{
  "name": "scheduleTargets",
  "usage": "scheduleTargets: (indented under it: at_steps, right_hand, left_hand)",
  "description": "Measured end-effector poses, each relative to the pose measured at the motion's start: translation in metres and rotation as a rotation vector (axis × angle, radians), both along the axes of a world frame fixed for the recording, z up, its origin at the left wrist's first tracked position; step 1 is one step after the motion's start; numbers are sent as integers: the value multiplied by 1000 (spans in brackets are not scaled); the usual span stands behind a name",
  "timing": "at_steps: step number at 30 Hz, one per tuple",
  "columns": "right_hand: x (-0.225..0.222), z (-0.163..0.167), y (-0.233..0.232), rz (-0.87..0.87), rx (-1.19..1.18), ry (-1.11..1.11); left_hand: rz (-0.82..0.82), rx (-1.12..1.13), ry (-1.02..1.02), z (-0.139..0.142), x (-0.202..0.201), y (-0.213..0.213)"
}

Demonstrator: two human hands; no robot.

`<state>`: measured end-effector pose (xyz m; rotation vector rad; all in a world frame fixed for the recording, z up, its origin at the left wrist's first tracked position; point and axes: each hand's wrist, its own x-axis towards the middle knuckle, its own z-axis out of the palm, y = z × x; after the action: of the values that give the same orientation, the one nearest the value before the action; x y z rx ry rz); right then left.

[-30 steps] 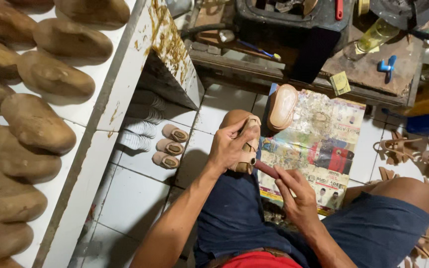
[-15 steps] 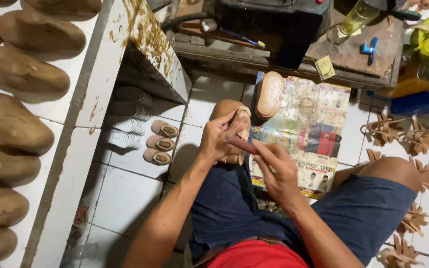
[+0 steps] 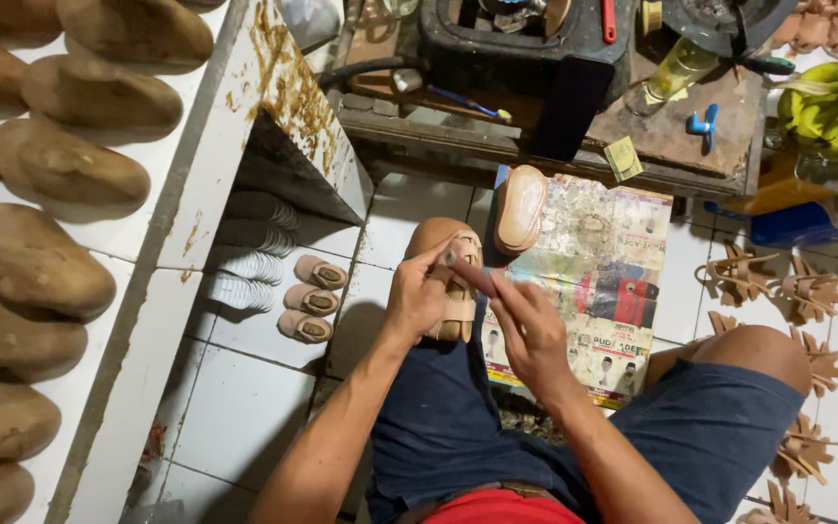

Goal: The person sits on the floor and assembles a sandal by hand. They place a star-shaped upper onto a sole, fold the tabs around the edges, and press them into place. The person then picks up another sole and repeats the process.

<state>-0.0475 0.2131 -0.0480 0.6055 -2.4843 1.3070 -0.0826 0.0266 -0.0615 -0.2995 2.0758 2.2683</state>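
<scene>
- The tan sandal [image 3: 450,281] rests on my knee, sole side toward my lap, with its long axis running away from me, toe end toward the low workbench [image 3: 555,146].
- My left hand [image 3: 417,299] wraps the sandal's left edge, the grip closed on it, thumb pressing near the strap at the top.
- My right hand [image 3: 528,330] sits just right of the sandal, its grip pinching a thin reddish stick-like tool [image 3: 472,277] whose tip touches the strap area; what the tool is I cannot tell.
- The left hand is the nearer one to the sandal's body; the right reaches it only through the tool.
- Just beyond the grip lies a second sole [image 3: 520,209] on a spread newspaper [image 3: 603,281].
- Left of the grip, bare floor tiles, three small heels [image 3: 308,299], then the white shelf edge [image 3: 196,223].
</scene>
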Motion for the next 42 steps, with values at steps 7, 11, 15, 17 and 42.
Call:
scheduleTargets:
  at_steps: [7, 11, 15, 17, 42]
  right_hand:
    - [5, 5, 15, -3, -118, -151]
    - [1, -2, -1, -21, -37, -65]
    - [16, 10, 8, -36, 0, -200]
    - [12, 11, 12, -13, -61, -139]
    - [-10, -24, -3, 53, -222, -23]
  left_hand:
    - [6, 17, 27, -12, 1, -5]
    - [-17, 80, -50, -12, 0, -4]
    - [50, 3, 21, -10, -1, -4]
    - [40, 12, -25, -10, 0, -3]
    - [-98, 400, -213, -18, -2, -10]
